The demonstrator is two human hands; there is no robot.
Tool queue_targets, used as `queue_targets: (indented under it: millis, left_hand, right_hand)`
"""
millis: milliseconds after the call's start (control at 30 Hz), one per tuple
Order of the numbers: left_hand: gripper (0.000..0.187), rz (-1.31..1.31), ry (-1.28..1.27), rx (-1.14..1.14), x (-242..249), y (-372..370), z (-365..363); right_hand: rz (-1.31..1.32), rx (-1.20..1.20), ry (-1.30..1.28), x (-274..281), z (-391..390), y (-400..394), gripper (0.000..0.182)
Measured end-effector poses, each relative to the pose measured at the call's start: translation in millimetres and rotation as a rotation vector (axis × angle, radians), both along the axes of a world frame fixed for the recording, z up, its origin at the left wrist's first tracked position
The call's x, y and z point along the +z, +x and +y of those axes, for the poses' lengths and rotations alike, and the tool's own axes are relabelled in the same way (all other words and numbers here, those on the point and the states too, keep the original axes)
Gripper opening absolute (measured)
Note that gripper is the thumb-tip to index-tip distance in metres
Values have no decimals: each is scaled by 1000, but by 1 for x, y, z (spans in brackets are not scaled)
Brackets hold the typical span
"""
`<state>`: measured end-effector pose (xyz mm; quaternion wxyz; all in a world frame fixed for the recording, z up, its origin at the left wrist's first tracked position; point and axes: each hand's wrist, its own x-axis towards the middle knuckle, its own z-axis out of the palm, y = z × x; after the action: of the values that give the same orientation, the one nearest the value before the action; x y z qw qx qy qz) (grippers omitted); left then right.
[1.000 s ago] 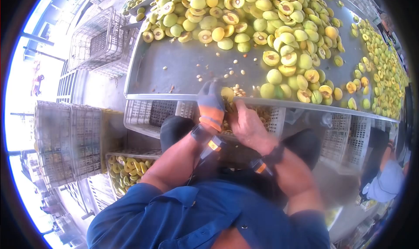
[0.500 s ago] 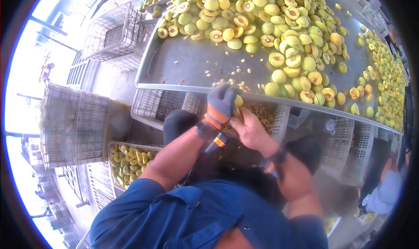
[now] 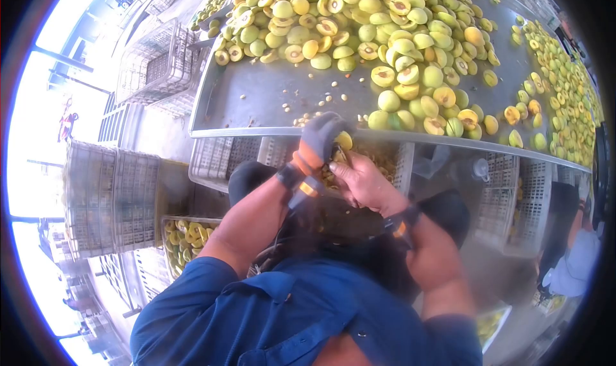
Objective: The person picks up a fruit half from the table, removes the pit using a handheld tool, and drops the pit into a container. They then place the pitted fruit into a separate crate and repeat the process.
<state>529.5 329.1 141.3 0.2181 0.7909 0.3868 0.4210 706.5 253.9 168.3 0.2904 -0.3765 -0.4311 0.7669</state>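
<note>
My left hand (image 3: 323, 135), in a grey glove with an orange cuff, is closed around a yellow-green stone fruit (image 3: 345, 140); only a small part of the fruit shows. Right beside it, my bare right hand (image 3: 364, 182) is closed, with thumb and fingers pinched close to the fruit. A thin dark piece shows at its fingertips, too hidden to name. Both hands are together at the front edge of a metal table (image 3: 256, 103). Below them stands a crate with brownish bits (image 3: 383, 162) in it. Loose pits (image 3: 308, 117) lie on the table just beyond my left hand.
A large heap of halved stone fruit (image 3: 385, 42) covers the table's far side, with another pile (image 3: 564, 103) at right. Stacked crates (image 3: 112, 199) stand at left, near a crate of fruit pieces (image 3: 186, 237). Another person's sleeve (image 3: 573, 263) shows at far right.
The view has shifted slightly, so the table and fruit appear a little further left. My hands stay together at the table edge, with the left still holding the fruit.
</note>
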Motion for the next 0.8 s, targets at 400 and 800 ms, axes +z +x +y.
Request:
queue_targets:
  millis: [400, 800]
  left_hand:
    - [20, 54, 131, 209, -10, -17, 10]
    - [22, -652, -378, 829, 23, -244, -45]
  right_hand:
    - [74, -15, -3, -1, -13, -11, 19]
    - [20, -138, -504, -49, -21, -17, 29]
